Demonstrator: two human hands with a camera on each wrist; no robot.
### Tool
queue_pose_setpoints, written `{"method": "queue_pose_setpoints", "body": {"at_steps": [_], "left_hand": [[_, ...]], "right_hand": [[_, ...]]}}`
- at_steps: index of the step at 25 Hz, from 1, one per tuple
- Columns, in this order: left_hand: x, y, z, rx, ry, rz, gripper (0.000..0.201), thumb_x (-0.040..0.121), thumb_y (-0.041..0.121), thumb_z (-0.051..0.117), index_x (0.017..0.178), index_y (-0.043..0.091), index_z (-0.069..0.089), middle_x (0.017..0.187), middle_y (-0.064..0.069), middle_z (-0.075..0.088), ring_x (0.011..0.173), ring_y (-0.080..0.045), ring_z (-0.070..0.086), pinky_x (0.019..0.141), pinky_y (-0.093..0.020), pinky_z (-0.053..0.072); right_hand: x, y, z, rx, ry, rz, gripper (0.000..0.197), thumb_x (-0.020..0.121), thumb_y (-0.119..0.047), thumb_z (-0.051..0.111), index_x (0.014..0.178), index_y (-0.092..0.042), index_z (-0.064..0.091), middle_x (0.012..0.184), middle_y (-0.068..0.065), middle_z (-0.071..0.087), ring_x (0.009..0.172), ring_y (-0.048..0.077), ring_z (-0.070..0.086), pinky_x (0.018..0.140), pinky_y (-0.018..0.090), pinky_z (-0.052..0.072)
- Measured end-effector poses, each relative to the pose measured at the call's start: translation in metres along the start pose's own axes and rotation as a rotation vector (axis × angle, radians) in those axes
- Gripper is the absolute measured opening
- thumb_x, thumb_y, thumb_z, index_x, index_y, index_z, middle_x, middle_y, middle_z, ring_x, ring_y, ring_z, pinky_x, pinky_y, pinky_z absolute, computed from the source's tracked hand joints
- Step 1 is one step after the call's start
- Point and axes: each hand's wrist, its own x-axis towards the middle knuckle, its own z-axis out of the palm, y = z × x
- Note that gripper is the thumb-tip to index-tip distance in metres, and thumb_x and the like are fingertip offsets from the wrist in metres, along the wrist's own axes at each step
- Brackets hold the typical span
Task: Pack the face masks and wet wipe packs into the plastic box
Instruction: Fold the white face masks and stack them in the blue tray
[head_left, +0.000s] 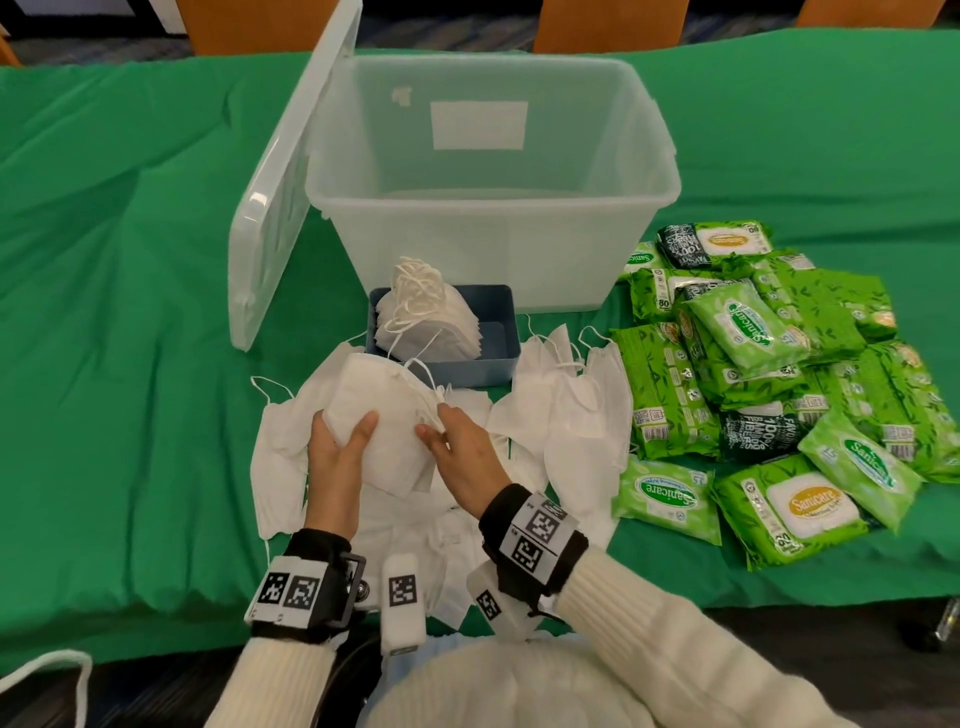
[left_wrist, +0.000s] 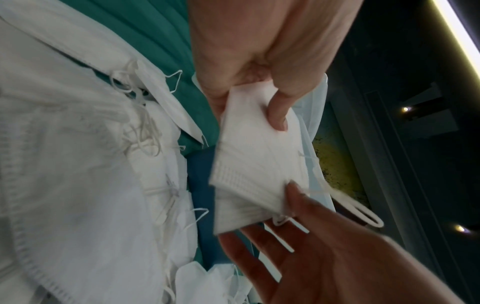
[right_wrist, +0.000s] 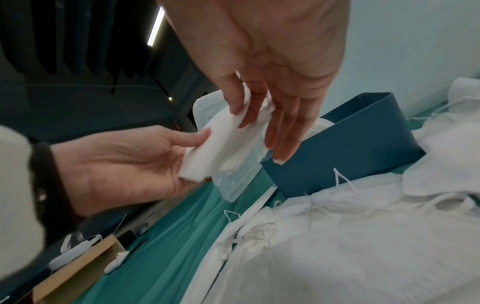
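Note:
A clear plastic box (head_left: 644, 218) stands open at the back of the green table and looks empty. Both hands hold a stack of white face masks (head_left: 387, 415) just above the loose masks (head_left: 566, 415) spread on the cloth. My left hand (head_left: 343, 431) grips the stack's left end, thumb on top (left_wrist: 278, 117). My right hand (head_left: 436, 426) pinches the right end between thumb and nearly straight fingers (right_wrist: 249, 111). Green wet wipe packs (head_left: 769, 374) lie heaped to the right.
The box's clear lid (head_left: 283, 208) leans upright against its left side. A small blue tray (head_left: 498, 312) with a stack of masks stands in front of the box, just beyond my hands. Wooden chair backs stand behind the table.

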Motion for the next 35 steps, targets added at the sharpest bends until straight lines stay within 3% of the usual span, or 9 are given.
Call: {"method": "queue_pose_setpoints", "body": {"at_steps": [5,8,13,18,21,24,28,31,35], "left_hand": [[-0.001,0.009,-0.003,0.079,-0.058,0.032,0.033,0.094,0.015,0.056,0.126,0.008,0.047,0.122,-0.003,0.059,0.116,-0.022,0.055,0.102,-0.039,0.044],[-0.003,0.011,0.000,0.130,-0.111,0.027,0.024,0.093,0.014,0.056,0.116,0.011,0.050,0.118,-0.004,0.060,0.115,-0.024,0.055,0.098,-0.036,0.045],[-0.004,0.013,0.018,0.185,-0.198,0.008,0.028,0.092,0.012,0.056,0.118,0.013,0.047,0.122,-0.011,0.057,0.117,-0.029,0.054,0.098,-0.042,0.046],[0.001,0.010,0.029,0.059,-0.123,0.015,0.063,0.091,0.003,0.055,0.137,0.030,0.020,0.136,-0.010,0.047,0.119,-0.023,0.051,0.103,-0.042,0.043],[-0.002,0.006,0.034,-0.088,-0.131,-0.151,0.048,0.096,0.012,0.051,0.137,0.017,0.027,0.138,-0.011,0.048,0.120,-0.022,0.052,0.105,-0.044,0.041],[-0.005,0.009,0.031,-0.137,-0.231,-0.202,0.037,0.098,0.016,0.047,0.135,0.010,0.045,0.129,-0.010,0.059,0.117,-0.023,0.058,0.097,-0.039,0.049],[0.008,0.023,0.006,-0.108,-0.124,-0.100,0.028,0.098,0.010,0.046,0.126,0.010,0.051,0.117,-0.005,0.063,0.105,-0.020,0.061,0.086,-0.031,0.054],[0.019,0.026,-0.036,-0.095,-0.013,-0.075,0.027,0.098,0.009,0.045,0.124,0.013,0.051,0.115,-0.002,0.062,0.104,-0.017,0.060,0.084,-0.029,0.052],[0.018,0.024,-0.079,-0.091,0.100,-0.098,0.034,0.099,0.010,0.045,0.133,0.008,0.047,0.122,-0.006,0.059,0.102,-0.016,0.060,0.080,-0.027,0.053]], "right_hand": [[0.009,0.011,-0.019,0.103,0.023,0.079,0.030,0.096,-0.036,0.045,0.080,-0.011,0.050,0.094,0.010,0.055,0.089,0.025,0.052,0.082,0.033,0.042],[0.017,0.015,-0.039,0.405,0.099,0.147,0.026,0.091,-0.038,0.055,0.100,-0.015,0.048,0.115,0.007,0.056,0.106,0.026,0.056,0.095,0.042,0.048],[0.026,0.014,-0.041,0.291,-0.124,0.098,0.053,0.089,-0.029,0.060,0.133,-0.014,0.035,0.135,0.008,0.045,0.120,0.024,0.047,0.104,0.041,0.040],[0.025,0.019,-0.024,0.556,-0.019,0.157,0.036,0.094,-0.016,0.051,0.127,-0.011,0.040,0.132,0.015,0.048,0.120,0.031,0.047,0.103,0.051,0.040],[0.026,0.016,-0.025,0.619,0.042,0.183,0.034,0.093,-0.014,0.051,0.125,-0.010,0.041,0.129,0.014,0.050,0.118,0.031,0.049,0.102,0.050,0.041],[0.027,0.011,-0.029,0.478,0.026,0.154,0.039,0.090,-0.016,0.057,0.125,-0.008,0.041,0.124,0.010,0.051,0.113,0.027,0.051,0.099,0.045,0.045],[0.029,0.014,-0.045,0.304,-0.073,0.030,0.028,0.089,-0.017,0.060,0.110,-0.011,0.042,0.102,0.003,0.056,0.087,0.017,0.058,0.076,0.031,0.054],[0.021,0.050,-0.061,-0.019,-0.052,-0.057,0.027,0.089,-0.013,0.060,0.112,-0.008,0.047,0.095,0.001,0.056,0.080,0.017,0.055,0.075,0.029,0.049],[-0.009,0.116,-0.058,-0.539,-0.435,-0.084,0.023,0.089,-0.016,0.059,0.111,-0.010,0.055,0.100,0.002,0.053,0.090,0.020,0.052,0.079,0.029,0.044]]}}
